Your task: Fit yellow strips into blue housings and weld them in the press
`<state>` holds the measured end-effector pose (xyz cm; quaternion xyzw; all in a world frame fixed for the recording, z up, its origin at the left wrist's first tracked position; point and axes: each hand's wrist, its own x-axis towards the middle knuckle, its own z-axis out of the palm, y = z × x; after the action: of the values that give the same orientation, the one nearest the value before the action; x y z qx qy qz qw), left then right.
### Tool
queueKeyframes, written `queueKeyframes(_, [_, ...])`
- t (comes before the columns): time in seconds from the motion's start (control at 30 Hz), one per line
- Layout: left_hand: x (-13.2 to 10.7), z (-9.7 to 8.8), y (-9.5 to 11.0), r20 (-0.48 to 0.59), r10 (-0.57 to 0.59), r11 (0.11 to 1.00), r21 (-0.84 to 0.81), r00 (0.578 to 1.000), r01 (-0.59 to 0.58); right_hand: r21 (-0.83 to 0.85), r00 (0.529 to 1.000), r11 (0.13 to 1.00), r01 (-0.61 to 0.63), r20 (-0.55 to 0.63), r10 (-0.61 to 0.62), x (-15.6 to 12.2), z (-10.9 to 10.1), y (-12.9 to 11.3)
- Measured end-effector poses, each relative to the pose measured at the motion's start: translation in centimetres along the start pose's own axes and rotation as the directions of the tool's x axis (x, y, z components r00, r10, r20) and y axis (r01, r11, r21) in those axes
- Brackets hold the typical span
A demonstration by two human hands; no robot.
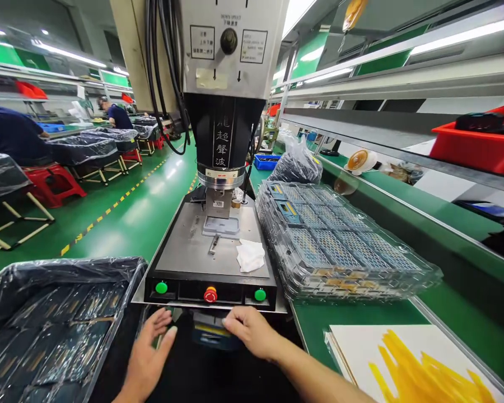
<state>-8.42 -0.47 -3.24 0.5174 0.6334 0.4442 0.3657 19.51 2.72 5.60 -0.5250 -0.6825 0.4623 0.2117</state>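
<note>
In the head view my right hand (252, 331) grips a dark plastic casing (212, 334) with a yellow strip by its right edge. The casing is blurred and sits just below the front panel of a press machine. To its left, my left hand (151, 350) is apart from it, thumb and fingers spread, holding nothing. Above the hands, the machine's front carries two green buttons (162, 287) and a red stop button (210, 294). On the machine's metal plate (185, 246) a pale fixture (221, 225) lies under the press head (218, 202).
A white cloth (251, 256) lies on the plate. Stacked clear trays (340, 235) of casings stand right. A lined bin (63, 330) of wrapped dark parts is left. Yellow strips (420, 369) lie on a white board lower right. People sit at far left.
</note>
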Motion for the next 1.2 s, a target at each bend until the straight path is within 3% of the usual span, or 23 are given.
queueKeyframes(0.1, [-1.0,3.2,2.7,0.299,0.005,0.996,-0.089,0.954,0.022,0.194,0.984,0.965,-0.177,0.072,0.166,-1.0,2.4,2.6])
queueKeyframes(0.17, [-1.3,4.6,3.4,0.407,-0.022,0.999,-0.035,0.913,0.04,0.249,0.976,0.944,-0.218,0.078,0.205,-1.3,3.3,3.8])
queueKeyframes(0.33, [-1.5,6.3,3.3,0.463,-0.138,0.984,-0.039,0.876,0.175,0.032,0.982,0.982,-0.188,0.003,0.188,-1.6,3.5,5.1])
queueKeyframes(0.4, [-1.5,6.5,3.1,0.481,-0.152,0.984,-0.005,0.863,0.176,-0.069,0.98,0.978,-0.198,-0.008,0.198,-1.7,3.4,5.3])
queueKeyframes(0.6, [-1.4,6.8,2.8,0.451,-0.221,0.975,0.128,0.865,0.182,-0.153,0.987,0.977,-0.148,0.034,0.155,-1.5,3.1,5.0])
queueKeyframes(0.73, [-1.4,7.0,3.3,0.416,-0.239,0.958,0.248,0.877,0.143,-0.18,0.985,0.969,-0.168,-0.004,0.17,-1.4,2.9,4.5])
queueKeyframes(0.9, [-1.7,7.7,3.9,0.299,-0.21,0.895,0.443,0.931,0.06,-0.055,0.996,0.996,-0.069,0.045,0.071,-1.7,3.9,5.2])
queueKeyframes(1.03, [-1.9,8.0,3.9,0.269,-0.176,0.887,0.461,0.947,0.034,0.039,0.993,0.999,0.008,0.119,-0.013,-1.9,4.6,6.3])
queueKeyframes(1.2, [-1.3,7.1,3.4,0.313,-0.172,0.921,0.387,0.934,0.04,0.0,0.994,1.0,-0.007,0.112,0.007,-1.9,4.0,6.2])
